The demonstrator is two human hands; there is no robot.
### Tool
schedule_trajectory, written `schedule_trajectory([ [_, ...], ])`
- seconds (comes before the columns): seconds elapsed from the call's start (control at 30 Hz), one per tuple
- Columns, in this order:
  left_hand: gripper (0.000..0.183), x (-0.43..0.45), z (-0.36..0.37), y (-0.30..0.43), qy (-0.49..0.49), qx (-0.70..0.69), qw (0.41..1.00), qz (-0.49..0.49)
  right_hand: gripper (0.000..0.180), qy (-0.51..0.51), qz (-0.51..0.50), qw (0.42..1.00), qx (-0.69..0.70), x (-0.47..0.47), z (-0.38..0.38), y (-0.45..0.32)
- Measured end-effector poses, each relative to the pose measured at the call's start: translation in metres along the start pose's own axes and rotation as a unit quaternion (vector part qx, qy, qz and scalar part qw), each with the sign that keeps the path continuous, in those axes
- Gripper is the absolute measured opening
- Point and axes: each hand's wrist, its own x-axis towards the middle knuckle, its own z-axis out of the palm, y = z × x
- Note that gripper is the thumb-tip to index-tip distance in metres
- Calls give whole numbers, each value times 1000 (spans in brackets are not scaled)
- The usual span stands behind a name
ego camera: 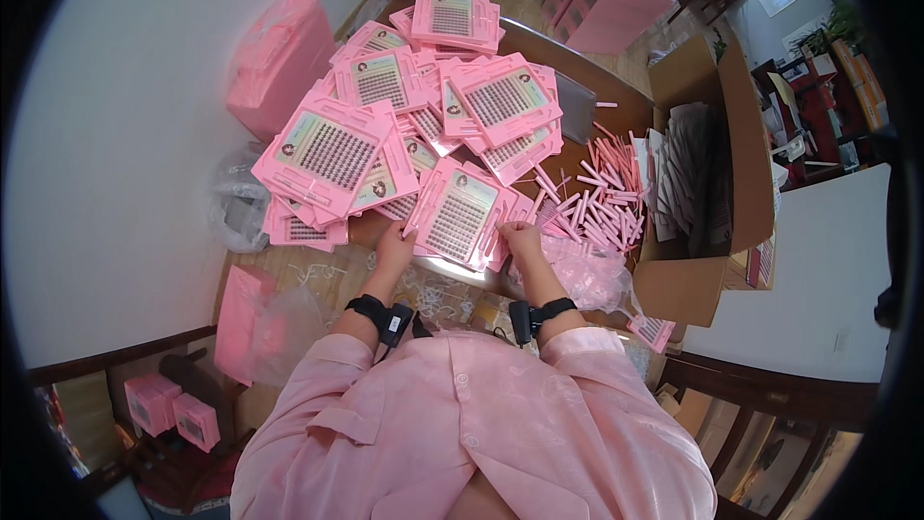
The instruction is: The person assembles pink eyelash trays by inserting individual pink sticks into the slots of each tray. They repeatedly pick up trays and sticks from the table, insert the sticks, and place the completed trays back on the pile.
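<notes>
A pink tray of false-eyelash clusters [460, 213] lies in front of me at the table's near edge, tilted, on top of other trays. My left hand [395, 247] grips its left edge between thumb and fingers. At the right side of the tray, the fingertips of my right hand [521, 237] pinch a slim pink stick [492, 240] lying along the side slot. My fingers partly cover the stick's upper end. More pink eyelash trays [328, 155] are heaped loosely behind and to the left, rows of dark clusters showing through their clear windows.
Loose pink tubes and sticks [603, 213] are piled to the right, by a clear plastic bag [585, 271] of pink items. An open cardboard box [747, 159] holds grey packets. Wrapped pink stacks [281, 65] stand left of the table [621, 90]. White paper shreds [433, 289] litter the floor.
</notes>
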Motion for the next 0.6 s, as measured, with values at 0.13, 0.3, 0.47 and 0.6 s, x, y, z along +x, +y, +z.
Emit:
schedule_trajectory([
  [0.13, 29, -2, 1, 1, 5, 16, 1000, 3, 22, -68, 55, 992, 88, 5, -10, 3],
  [0.3, 29, 2, 4, -5, 0, 10, 1000, -10, 24, 35, -12, 999, -21, 7, 1, -1],
  [0.47, 28, 6, 2, -12, -11, -9, 1000, -23, 26, 40, -9, 998, -46, 10, 2, -5],
  [0.6, 29, 4, 4, -8, -8, -15, 999, -42, 27, 3, 15, 998, -62, 15, -2, -3],
])
